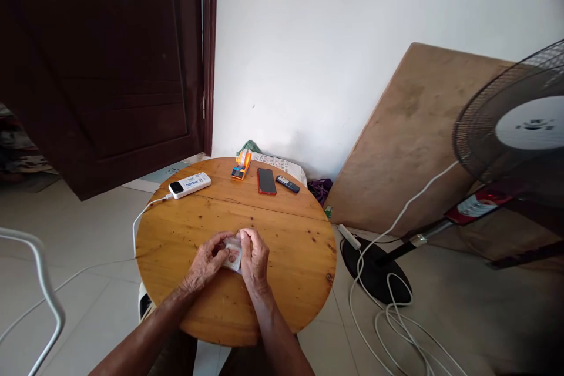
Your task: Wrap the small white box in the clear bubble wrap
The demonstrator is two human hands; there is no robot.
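Observation:
A small clear plastic packet (233,255) with reddish marks is between my two hands, just above or on the round wooden table (291,247). My left hand (208,258) has its fingers closed on the packet's left edge. On the other side, my right hand (254,257) pinches the packet's upper right edge between thumb and fingers. The fingertips of both hands come close together at its top. Part of the packet is hidden by the fingers.
Towards the table's far side are a white power bank (190,185) with a cable, an orange tape dispenser (241,165), a phone (267,181) and a small dark device (288,184). A standing fan (506,123) and looped cables are at the right.

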